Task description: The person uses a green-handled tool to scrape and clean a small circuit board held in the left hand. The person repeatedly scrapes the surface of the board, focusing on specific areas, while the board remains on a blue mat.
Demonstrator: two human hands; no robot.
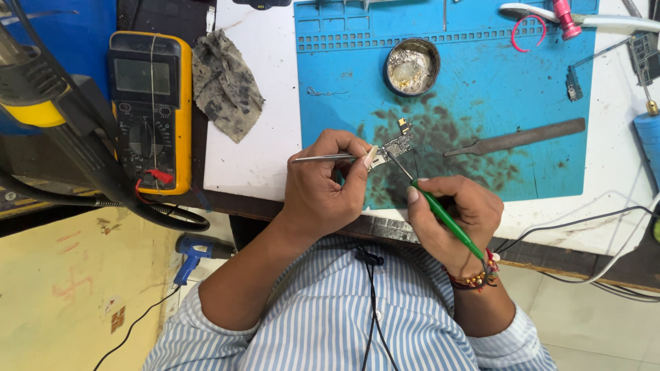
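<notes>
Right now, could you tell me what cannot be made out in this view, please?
Head view only:
- Tool tip on the small board: too small.
- Tweezers tips: hidden by the left hand.
- Green tool end: hidden by the right hand.
- Meter dial: too small.

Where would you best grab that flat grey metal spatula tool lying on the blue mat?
Probably take the flat grey metal spatula tool by its wide right end, from above, pinching its long edges. It lies flat on the blue mat, narrowing toward the left tip, with free space around it.

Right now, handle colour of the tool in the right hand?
Green handle, in right hand; head view.
</notes>
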